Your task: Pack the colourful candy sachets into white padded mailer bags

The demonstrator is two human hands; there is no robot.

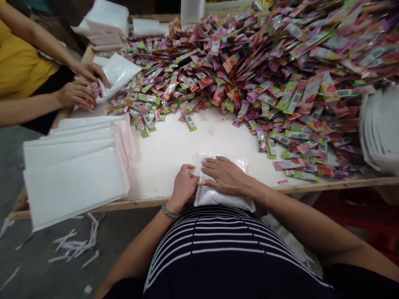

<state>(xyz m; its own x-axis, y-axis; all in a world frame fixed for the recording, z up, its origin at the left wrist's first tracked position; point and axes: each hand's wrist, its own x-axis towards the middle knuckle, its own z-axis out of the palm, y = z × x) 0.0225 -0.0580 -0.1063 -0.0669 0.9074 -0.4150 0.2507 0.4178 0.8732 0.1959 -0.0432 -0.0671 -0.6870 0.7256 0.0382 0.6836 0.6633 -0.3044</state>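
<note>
A filled white bubble mailer (229, 201) lies at the table's front edge, close against my striped shirt. My right hand (222, 174) rests flat across its top with the fingers stretched out to the left. At the mailer's left edge, my left hand (186, 182) is closed in a pinch, seemingly on the edge film; the exact grip is small and partly hidden. Beyond both hands spreads a big heap of colourful printed sachets (230, 66), with a few loose sachets (188, 120) nearest the mailer.
Flat white mailers (75, 174) are stacked at left, overhanging the front edge. Another person's hands (82, 89) hold sachets at a white mailer (120, 74). More mailers (106, 20) stand behind, others (382, 128) at right. Paper strips (77, 245) litter the floor.
</note>
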